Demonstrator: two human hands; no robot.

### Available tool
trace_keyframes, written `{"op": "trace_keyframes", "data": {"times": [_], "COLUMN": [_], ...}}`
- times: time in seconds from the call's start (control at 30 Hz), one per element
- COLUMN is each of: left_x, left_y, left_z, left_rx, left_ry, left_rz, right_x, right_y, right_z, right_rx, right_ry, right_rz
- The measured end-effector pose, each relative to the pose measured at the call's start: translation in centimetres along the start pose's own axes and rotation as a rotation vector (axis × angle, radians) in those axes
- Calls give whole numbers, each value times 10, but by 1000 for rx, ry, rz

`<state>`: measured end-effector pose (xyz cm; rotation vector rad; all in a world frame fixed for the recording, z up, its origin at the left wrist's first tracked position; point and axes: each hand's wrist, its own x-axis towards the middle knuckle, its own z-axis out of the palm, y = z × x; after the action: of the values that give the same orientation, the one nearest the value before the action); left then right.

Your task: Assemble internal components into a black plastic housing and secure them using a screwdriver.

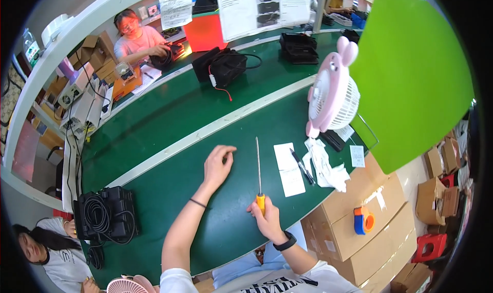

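My right hand [266, 220] is closed around the yellow handle of a screwdriver [259, 177], whose long metal shaft points away from me over the green table [241, 134]. Bent at the wrist, my left hand [219, 165] rests over the table to the left of the shaft. Its fingers are curled but apart, and nothing shows between them. Right of the screwdriver lie a white paper sheet [289, 169], a black pen [302, 166] and crumpled white tissue [324, 164].
A pink fan [334, 90] stands at the right by a green panel [411, 77]. Black devices with cables [105, 216] sit at the table's left end. Cardboard boxes [359, 231] hold a tape dispenser [363, 221]. Two other people [136, 41] sit across and at the left.
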<state>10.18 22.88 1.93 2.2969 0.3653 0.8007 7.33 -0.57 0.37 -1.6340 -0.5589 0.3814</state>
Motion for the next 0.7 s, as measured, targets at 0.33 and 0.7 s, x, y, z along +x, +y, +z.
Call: {"op": "trace_keyframes", "data": {"times": [0.33,0.7], "left_x": [141,255], "left_y": [-72,-125], "left_z": [40,68], "left_rx": [391,-1086], "left_ry": [38,303], "left_rz": [141,-703], "right_x": [9,11], "right_y": [0,-11], "right_z": [-2,-8], "right_rx": [-222,-218], "right_ry": [-71,-92], "right_rz": [-33,4]}}
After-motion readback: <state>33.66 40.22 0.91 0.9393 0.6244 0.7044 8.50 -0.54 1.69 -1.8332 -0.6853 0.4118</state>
